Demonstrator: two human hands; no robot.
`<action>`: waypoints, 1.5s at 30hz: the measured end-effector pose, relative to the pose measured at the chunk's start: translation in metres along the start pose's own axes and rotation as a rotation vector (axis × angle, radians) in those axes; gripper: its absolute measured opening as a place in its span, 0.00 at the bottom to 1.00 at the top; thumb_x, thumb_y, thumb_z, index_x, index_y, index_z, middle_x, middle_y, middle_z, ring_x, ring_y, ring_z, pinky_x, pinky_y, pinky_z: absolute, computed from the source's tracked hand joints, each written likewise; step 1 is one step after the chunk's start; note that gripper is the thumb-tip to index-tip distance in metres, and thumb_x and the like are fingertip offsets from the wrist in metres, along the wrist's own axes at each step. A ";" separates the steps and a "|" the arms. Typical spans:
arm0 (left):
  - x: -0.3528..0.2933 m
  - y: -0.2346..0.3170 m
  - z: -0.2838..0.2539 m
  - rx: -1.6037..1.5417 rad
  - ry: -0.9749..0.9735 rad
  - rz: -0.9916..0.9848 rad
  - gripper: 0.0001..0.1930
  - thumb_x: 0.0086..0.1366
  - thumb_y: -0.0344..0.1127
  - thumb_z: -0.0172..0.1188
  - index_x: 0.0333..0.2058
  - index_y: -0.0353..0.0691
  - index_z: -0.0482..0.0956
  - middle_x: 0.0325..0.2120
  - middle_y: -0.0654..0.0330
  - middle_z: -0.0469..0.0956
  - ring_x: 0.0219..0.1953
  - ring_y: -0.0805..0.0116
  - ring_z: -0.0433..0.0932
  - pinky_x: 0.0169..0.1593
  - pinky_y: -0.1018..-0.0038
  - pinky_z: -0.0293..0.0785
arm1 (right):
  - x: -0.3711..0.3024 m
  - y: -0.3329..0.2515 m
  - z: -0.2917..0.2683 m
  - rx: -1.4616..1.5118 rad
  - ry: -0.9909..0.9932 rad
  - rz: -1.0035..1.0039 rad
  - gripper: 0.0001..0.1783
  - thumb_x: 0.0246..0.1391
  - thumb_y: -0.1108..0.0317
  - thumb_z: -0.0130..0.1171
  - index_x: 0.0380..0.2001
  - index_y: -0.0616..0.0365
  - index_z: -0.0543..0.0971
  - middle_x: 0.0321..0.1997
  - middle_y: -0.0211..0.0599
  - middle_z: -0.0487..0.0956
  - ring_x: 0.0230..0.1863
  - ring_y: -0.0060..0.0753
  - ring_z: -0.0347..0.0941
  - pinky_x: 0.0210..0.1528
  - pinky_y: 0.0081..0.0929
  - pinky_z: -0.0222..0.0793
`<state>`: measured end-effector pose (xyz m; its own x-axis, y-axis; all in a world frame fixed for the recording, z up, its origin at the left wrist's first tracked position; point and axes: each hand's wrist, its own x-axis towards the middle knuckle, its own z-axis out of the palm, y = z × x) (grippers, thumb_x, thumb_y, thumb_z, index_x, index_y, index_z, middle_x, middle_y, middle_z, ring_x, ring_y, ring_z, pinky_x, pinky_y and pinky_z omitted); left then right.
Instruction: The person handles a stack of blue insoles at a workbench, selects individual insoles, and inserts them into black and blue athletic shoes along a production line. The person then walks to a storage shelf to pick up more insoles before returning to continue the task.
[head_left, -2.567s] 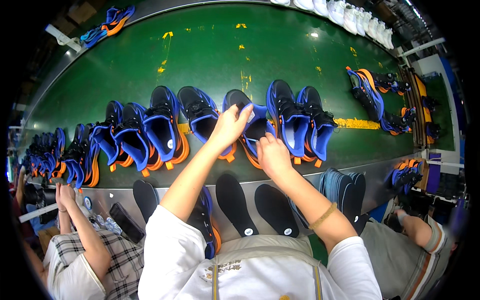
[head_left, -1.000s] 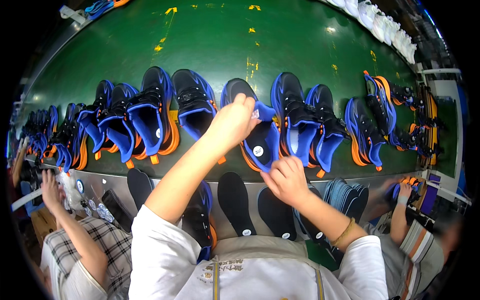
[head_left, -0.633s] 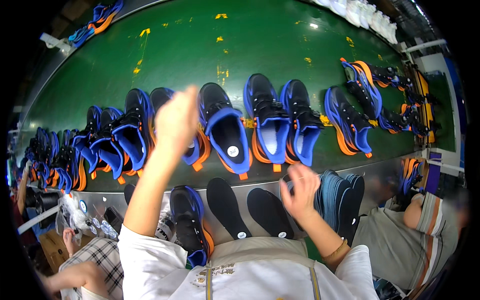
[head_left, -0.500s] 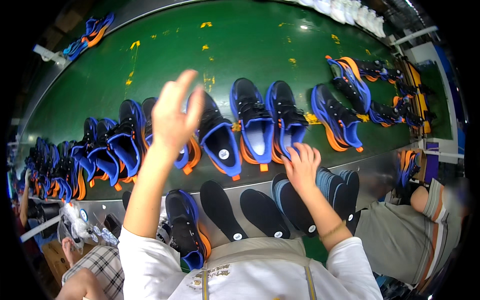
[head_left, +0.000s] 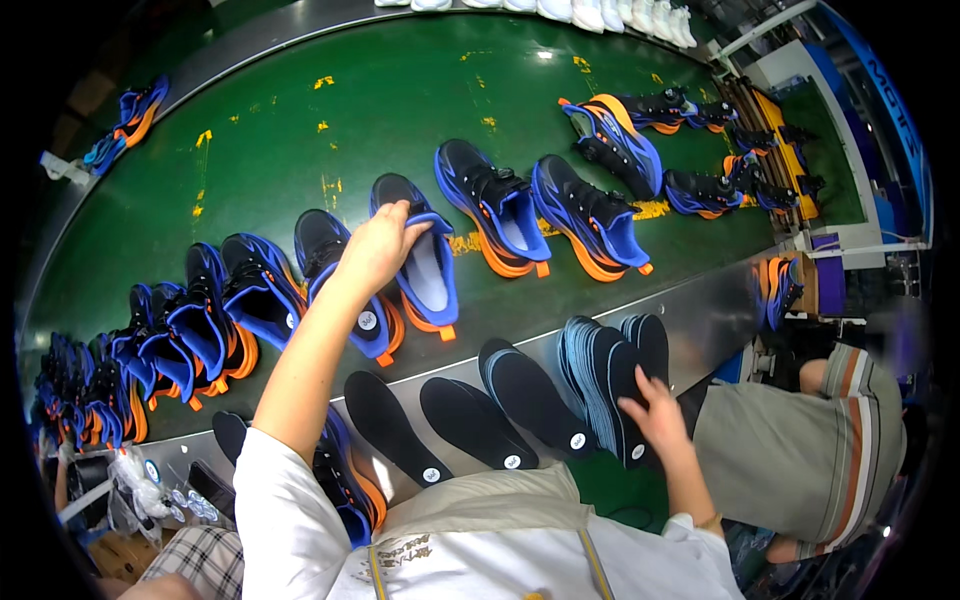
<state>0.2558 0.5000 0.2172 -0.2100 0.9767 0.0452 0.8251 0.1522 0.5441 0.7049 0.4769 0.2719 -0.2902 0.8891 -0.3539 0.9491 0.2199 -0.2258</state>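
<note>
My left hand is closed on the tongue of a black sports shoe with a blue collar and orange sole. The shoe stands on the green table with its opening toward me, pale inside. My right hand is at the right edge of a stack of black insoles with light blue undersides. Its fingers are apart and touch the top insole. Another shoe, partly behind my left forearm, has a dark insole with a round white label. Two similar shoes stand to the right.
More shoes line the green table to the left, and several lie at the far right. Single insoles and small stacks rest on the metal ledge. A shoe lies near my waist. A person in grey shorts is at my right.
My left hand has come down from the air onto the shoe's tongue. My right hand has left a shoe's heel and moved right to the insole stack. The view has shifted right.
</note>
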 end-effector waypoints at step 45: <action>-0.002 -0.018 0.008 -0.604 -0.142 -0.218 0.23 0.61 0.51 0.49 0.37 0.32 0.76 0.25 0.53 0.76 0.28 0.69 0.72 0.34 0.72 0.68 | 0.175 -0.261 0.073 -0.341 0.047 -0.835 0.08 0.42 0.72 0.53 0.25 0.66 0.77 0.33 0.51 0.73 0.35 0.47 0.72 0.41 0.37 0.70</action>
<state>0.2453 0.4961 0.2003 -0.2332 0.9500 -0.2075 0.3229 0.2769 0.9050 0.3971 0.5457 0.2023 -0.9030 0.4004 -0.1558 0.4186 0.9017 -0.1086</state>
